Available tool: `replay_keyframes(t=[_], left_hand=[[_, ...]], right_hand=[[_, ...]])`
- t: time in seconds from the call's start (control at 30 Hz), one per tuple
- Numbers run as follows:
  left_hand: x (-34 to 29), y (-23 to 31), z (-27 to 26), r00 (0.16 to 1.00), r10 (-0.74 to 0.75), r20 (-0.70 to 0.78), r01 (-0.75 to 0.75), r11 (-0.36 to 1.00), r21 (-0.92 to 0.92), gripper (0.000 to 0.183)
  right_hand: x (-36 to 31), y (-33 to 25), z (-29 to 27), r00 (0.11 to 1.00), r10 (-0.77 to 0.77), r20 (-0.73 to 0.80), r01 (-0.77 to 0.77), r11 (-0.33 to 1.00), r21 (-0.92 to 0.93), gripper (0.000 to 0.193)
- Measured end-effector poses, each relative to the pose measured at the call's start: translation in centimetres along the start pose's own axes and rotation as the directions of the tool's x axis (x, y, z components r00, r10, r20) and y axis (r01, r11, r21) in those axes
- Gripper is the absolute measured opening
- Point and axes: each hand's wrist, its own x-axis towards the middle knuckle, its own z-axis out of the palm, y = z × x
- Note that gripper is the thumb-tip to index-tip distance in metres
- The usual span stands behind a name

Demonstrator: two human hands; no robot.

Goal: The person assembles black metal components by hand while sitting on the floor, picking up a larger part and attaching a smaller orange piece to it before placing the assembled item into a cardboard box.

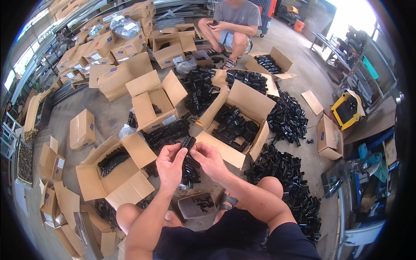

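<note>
My left hand [170, 165] pinches a short black tube-like plastic part [188, 142] and holds it upright. My right hand [209, 159] has its fingers closed against the same part from the right, partly hiding its lower end. Just beyond my hands stands an open cardboard box [252, 100] with many similar black parts [234, 123] inside. Left of my hands, another open box [93, 180] holds black parts laid in rows [113, 161]. Between my feet, a shallow grey plastic tub [185, 212] contains small black pieces [203, 203].
Heaps of black parts [286, 173] cover the floor to my right. Stacked cartons [102, 45] stand at the far left. A co-worker [237, 19] squats ahead, holding a small dark thing. A yellow-and-black item [346, 110] leans by a carton [328, 138] at the right.
</note>
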Motion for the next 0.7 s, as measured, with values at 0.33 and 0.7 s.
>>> replay_keyframes(t=[0.33, 0.7], left_hand=[[0.1, -0.1, -0.2, 1.0, -0.024, 0.0, 0.024, 0.998, 0.053, 0.018], [0.5, 1.0, -0.6, 0.998, -0.057, -0.019, 0.056, 0.998, -0.02, 0.019]], right_hand=[[-0.2, -0.5, 0.4, 0.996, 0.093, 0.007, -0.093, 0.996, -0.006, 0.009], [-0.5, -1.0, 0.9, 0.989, 0.032, 0.143, -0.032, 0.999, 0.003, 0.022]])
